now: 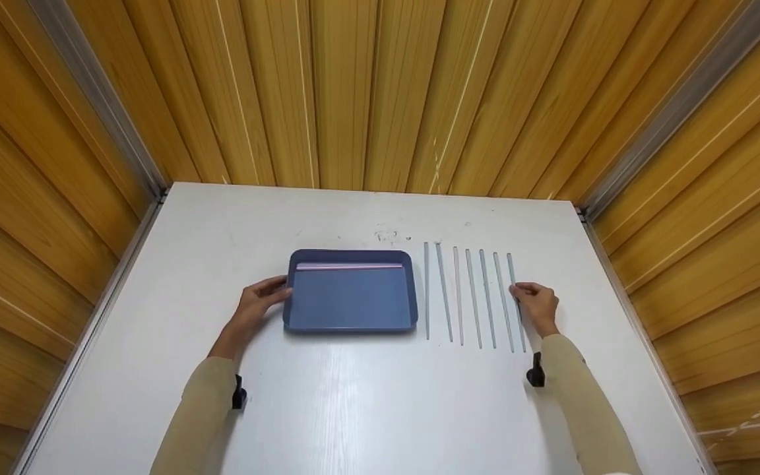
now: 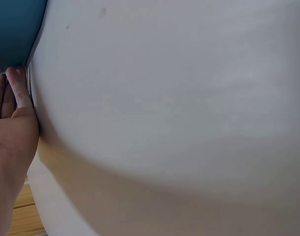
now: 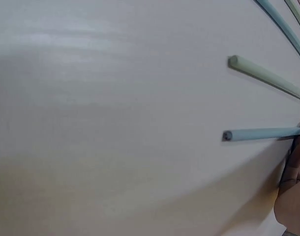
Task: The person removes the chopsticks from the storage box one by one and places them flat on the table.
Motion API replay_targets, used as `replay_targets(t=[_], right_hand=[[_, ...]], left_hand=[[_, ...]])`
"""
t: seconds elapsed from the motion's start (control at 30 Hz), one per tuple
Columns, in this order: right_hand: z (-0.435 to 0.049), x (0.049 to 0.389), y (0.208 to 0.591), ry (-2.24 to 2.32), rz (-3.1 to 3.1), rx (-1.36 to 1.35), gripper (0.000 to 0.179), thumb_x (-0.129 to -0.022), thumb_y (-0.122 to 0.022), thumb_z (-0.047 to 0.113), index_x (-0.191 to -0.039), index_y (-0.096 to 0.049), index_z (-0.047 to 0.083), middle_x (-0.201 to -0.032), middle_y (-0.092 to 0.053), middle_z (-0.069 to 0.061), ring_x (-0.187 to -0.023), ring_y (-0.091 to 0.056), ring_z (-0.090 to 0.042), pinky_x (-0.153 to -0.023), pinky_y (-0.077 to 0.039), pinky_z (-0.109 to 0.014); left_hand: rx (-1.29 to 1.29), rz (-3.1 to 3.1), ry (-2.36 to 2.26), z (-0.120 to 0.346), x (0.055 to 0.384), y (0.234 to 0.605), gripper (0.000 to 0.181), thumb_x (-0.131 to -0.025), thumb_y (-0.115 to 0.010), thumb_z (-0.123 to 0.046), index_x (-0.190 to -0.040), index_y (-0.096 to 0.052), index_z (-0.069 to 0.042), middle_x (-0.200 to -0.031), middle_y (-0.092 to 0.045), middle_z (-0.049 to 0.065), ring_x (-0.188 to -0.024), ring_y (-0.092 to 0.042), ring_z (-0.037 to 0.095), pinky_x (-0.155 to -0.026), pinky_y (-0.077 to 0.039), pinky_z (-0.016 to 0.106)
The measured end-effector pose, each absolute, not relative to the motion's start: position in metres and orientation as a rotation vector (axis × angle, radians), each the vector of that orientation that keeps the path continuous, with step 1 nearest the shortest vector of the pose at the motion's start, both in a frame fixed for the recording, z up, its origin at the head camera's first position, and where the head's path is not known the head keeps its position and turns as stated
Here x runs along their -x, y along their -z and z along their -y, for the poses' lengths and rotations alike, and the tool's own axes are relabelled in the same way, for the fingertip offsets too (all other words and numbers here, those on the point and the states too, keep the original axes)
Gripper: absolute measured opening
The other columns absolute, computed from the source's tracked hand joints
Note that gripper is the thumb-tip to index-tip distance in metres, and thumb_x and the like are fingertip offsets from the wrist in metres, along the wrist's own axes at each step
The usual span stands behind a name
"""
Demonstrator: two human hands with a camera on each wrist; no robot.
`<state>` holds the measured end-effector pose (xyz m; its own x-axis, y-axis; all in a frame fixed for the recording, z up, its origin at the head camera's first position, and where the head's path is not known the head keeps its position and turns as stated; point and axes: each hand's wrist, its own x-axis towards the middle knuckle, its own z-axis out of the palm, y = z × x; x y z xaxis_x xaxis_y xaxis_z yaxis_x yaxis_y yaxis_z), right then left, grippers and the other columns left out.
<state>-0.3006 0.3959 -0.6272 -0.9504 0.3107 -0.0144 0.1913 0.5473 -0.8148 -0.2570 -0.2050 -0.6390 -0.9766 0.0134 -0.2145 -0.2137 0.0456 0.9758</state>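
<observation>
pinching the rightmost blue rod [image 1: 520, 323] beyond its middle, my right hand [image 1: 537, 307] sits just right of it. i see the rod lie front to back on the bench [image 1: 353, 402], its far end leaning slightly left. my left hand [image 1: 258, 303] grips the blue tray [image 1: 353, 303] by its left rim; both forearms [image 1: 205, 409] reach forward.

I receive the head view from above the table [image 1: 353, 409]; it faces forward and down, wide enough to include the far edge and both far corners. The left wrist view looks from close over the table, with the left hand [image 1: 258, 305] and a part of the tray [image 1: 350, 300] at its left side; the head view shares both. The right wrist view, also near, shares with the head view the right hand [image 1: 536, 307] and several sticks [image 3: 263, 75].
</observation>
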Motion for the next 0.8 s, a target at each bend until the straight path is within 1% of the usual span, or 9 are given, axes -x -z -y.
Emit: replay_targets(t=[0.1, 0.23, 0.37, 0.43, 0.5, 0.57, 0.67, 0.73, 0.8], right_hand=[[-0.399, 0.300, 0.621, -1.427, 2.687, 0.385, 0.035, -0.098, -0.071, 0.018, -0.121, -0.069, -0.008, -0.108, -0.074, -0.019, -0.076, -0.058, 0.007, -0.069, -0.050, -0.007], [-0.398, 0.300, 0.609, -1.430, 2.730, 0.314, 0.037, -0.098, -0.068, 0.013, -0.126, -0.066, -0.010, -0.111, -0.071, -0.023, -0.078, -0.059, 0.005, -0.069, -0.050, -0.007], [-0.388, 0.307, 0.591, -1.346, 2.742, 0.155, 0.032, -0.097, -0.068, 0.006, -0.123, -0.067, -0.011, -0.111, -0.071, -0.027, -0.079, -0.057, 0.006, -0.069, -0.047, -0.004], [-0.377, 0.313, 0.580, -1.328, 2.728, 0.040, 0.029, -0.095, -0.068, 0.002, -0.121, -0.068, -0.012, -0.111, -0.071, -0.030, -0.082, -0.059, 0.004, -0.071, -0.046, -0.003], [-0.360, 0.321, 0.569, -1.326, 2.704, -0.083, 0.027, -0.094, -0.068, -0.001, -0.118, -0.069, -0.012, -0.109, -0.072, -0.031, -0.085, -0.066, -0.004, -0.071, -0.046, -0.003], [-0.341, 0.328, 0.560, -1.350, 2.676, -0.208, 0.025, -0.093, -0.068, -0.004, -0.116, -0.070, -0.012, -0.107, -0.072, -0.031, -0.090, -0.071, -0.018, -0.073, -0.047, -0.004], [-0.310, 0.336, 0.550, -1.375, 2.648, -0.393, 0.022, -0.092, -0.067, -0.007, -0.113, -0.072, -0.011, -0.105, -0.073, -0.031, -0.096, -0.072, -0.039, -0.076, -0.051, -0.009], [-0.288, 0.340, 0.544, -1.395, 2.646, -0.519, 0.021, -0.092, -0.066, -0.008, -0.113, -0.072, -0.011, -0.104, -0.073, -0.031, -0.097, -0.070, -0.045, -0.079, -0.056, -0.016], [-0.267, 0.343, 0.540, -1.403, 2.669, -0.626, 0.022, -0.093, -0.066, -0.008, -0.113, -0.072, -0.011, -0.105, -0.072, -0.031, -0.097, -0.070, -0.045, -0.082, -0.059, -0.024]], left_hand=[[0.216, -2.151, -2.051, 0.205, 0.258, 0.638, 0.057, -0.093, -0.077, -0.022, -0.144, -0.058, -0.003, -0.149, -0.056, 0.017, -0.135, -0.055, 0.023, -0.098, -0.053, 0.018], [0.239, -2.148, -2.063, 0.204, 0.258, 0.637, 0.057, -0.092, -0.079, -0.021, -0.142, -0.059, -0.003, -0.148, -0.058, 0.017, -0.134, -0.056, 0.023, -0.099, -0.052, 0.019], [0.248, -2.134, -2.073, 0.203, 0.256, 0.638, 0.057, -0.092, -0.079, -0.020, -0.142, -0.059, -0.002, -0.148, -0.058, 0.018, -0.131, -0.057, 0.020, -0.098, -0.053, 0.018], [0.244, -2.130, -2.078, 0.202, 0.256, 0.639, 0.057, -0.092, -0.078, -0.019, -0.142, -0.058, -0.002, -0.148, -0.057, 0.018, -0.129, -0.057, 0.018, -0.097, -0.053, 0.017], [0.242, -2.136, -2.082, 0.203, 0.256, 0.639, 0.056, -0.092, -0.078, -0.018, -0.142, -0.058, -0.002, -0.148, -0.057, 0.019, -0.128, -0.058, 0.017, -0.096, -0.053, 0.017], [0.232, -2.152, -2.075, 0.204, 0.256, 0.639, 0.057, -0.093, -0.077, -0.019, -0.143, -0.057, -0.001, -0.148, -0.056, 0.020, -0.128, -0.058, 0.017, -0.096, -0.053, 0.017], [0.230, -2.164, -2.059, 0.204, 0.257, 0.639, 0.059, -0.093, -0.078, -0.022, -0.144, -0.057, -0.001, -0.149, -0.056, 0.020, -0.130, -0.058, 0.019, -0.097, -0.053, 0.017], [0.237, -2.161, -2.055, 0.204, 0.257, 0.638, 0.058, -0.092, -0.078, -0.022, -0.143, -0.057, -0.002, -0.148, -0.057, 0.019, -0.131, -0.057, 0.021, -0.098, -0.053, 0.017], [0.234, -2.157, -2.051, 0.203, 0.257, 0.638, 0.059, -0.092, -0.078, -0.023, -0.143, -0.057, -0.003, -0.149, -0.057, 0.019, -0.132, -0.057, 0.021, -0.098, -0.052, 0.017]])
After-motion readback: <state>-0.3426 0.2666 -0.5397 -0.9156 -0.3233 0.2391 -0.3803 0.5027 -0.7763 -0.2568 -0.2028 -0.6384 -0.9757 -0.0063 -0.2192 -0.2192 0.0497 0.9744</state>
